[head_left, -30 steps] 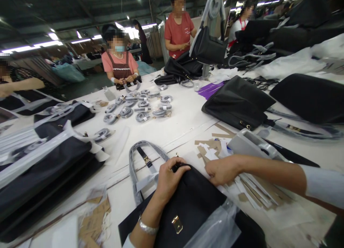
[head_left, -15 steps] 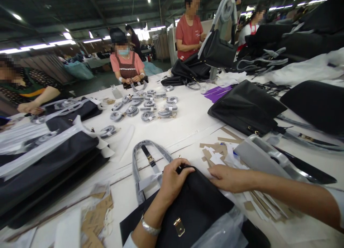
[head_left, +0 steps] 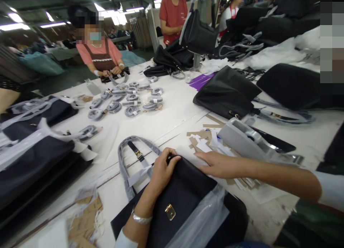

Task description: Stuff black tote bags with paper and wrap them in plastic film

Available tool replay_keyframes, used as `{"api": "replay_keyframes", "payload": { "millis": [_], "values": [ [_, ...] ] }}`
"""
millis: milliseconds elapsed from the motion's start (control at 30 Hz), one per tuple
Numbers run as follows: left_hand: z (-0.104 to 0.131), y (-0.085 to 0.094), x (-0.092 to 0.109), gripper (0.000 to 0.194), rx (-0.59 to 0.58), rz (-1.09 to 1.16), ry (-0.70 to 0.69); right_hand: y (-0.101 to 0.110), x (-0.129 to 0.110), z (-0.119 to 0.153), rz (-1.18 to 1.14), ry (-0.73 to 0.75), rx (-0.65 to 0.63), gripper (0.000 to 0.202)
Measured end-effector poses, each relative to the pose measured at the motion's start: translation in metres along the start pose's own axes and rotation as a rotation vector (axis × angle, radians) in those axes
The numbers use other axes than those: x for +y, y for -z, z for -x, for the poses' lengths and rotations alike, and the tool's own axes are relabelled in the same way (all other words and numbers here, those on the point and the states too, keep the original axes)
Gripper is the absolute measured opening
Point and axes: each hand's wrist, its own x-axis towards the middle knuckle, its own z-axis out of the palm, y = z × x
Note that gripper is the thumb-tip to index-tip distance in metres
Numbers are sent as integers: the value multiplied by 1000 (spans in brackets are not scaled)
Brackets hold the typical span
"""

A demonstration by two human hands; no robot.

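A black handbag (head_left: pixel 188 183) with a gold clasp plate (head_left: pixel 170 212) lies in front of me. My left hand (head_left: pixel 162 172) pinches its top edge, thumb and fingers closed on the black material. On the right, my right hand (head_left: pixel 217 165) grips a thin white sheet (head_left: pixel 189 156) that lies along the bag's edge; I cannot tell whether it reaches inside. Beyond my left wrist stands the wrapped handle (head_left: pixel 122 160), with a black strap with a gold buckle (head_left: pixel 137 152) inside its loop. Clear plastic film (head_left: pixel 199 223) covers part of the bag's lower right.
A grey tape dispenser (head_left: pixel 242 138) stands beyond my right forearm, near paper scraps (head_left: pixel 201 144). Coiled wrapped straps (head_left: pixel 131 97) lie mid-table. Black bags (head_left: pixel 225 92) are at right, and stacked bags (head_left: pixel 34 169) at left. Brown card pieces (head_left: pixel 84 219) lie lower left. A co-worker (head_left: pixel 100 54) works across the table.
The camera view has turned right, so the scene sits further left. A white sheet now shows between my right hand and the bag's edge. My left hand keeps its hold on the bag.
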Motion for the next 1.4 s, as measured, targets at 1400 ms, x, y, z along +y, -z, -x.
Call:
{"api": "replay_keyframes", "payload": {
  "millis": [1400],
  "values": [
    [5, -7, -5, 11, 15, -4, 61, -8, 43, 101, 37, 82, -164, 29]
  ]
}}
